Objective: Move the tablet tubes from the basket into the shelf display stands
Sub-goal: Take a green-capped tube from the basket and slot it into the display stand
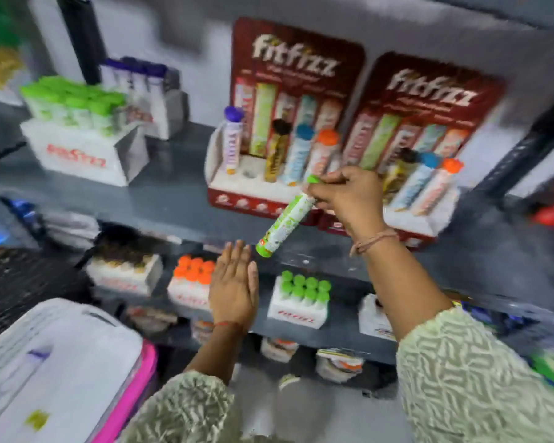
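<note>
My right hand grips a green-capped tablet tube near its cap, tilted, in front of the left red display stand. That stand holds purple, brown, blue and orange capped tubes, and one hole between the purple and brown tubes stands empty. A second red display stand sits to its right with brown, blue and orange tubes. My left hand hangs flat and empty below the tube, fingers together. The pink basket shows at the bottom left, its contents blurred.
A white box of green-capped tubes and one of purple-capped tubes stand on the upper shelf's left. The lower shelf carries white boxes of orange tubes, green tubes and brown tubes. A black mesh surface lies left.
</note>
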